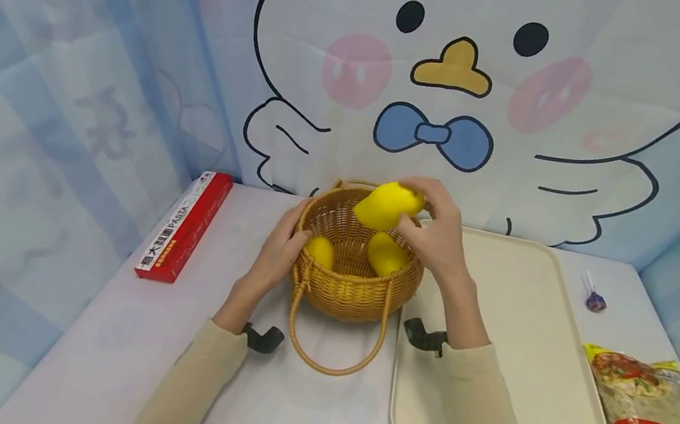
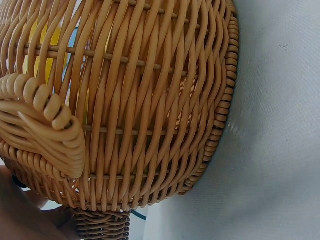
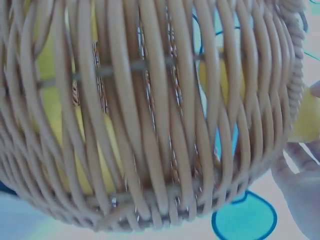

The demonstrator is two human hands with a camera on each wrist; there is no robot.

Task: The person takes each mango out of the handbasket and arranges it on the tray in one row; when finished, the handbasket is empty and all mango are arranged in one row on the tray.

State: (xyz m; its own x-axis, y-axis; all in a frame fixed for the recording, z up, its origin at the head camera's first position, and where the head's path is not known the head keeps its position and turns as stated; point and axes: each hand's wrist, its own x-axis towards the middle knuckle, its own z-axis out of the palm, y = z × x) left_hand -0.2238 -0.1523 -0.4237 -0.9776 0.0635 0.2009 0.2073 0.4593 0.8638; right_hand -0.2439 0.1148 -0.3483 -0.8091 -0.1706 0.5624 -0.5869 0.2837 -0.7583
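Head view, right hand point(image 1: 441, 240) at frame centre pinching a yellow lemon point(image 1: 390, 206) over a wicker basket point(image 1: 353, 300), left hand point(image 1: 273, 252) gripping its left edge, two lemons point(image 1: 388, 255) inside, beige tray point(image 1: 527, 372) lower right

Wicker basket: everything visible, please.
The wicker basket is round, golden-brown and open-topped, woven from what looks like rattan, with gaps between the strands. It stands upright on the white table. One looped handle hangs down in front; another shows partly at the far rim. The left hand grips its left rim. At least two yellow lemons lie inside.
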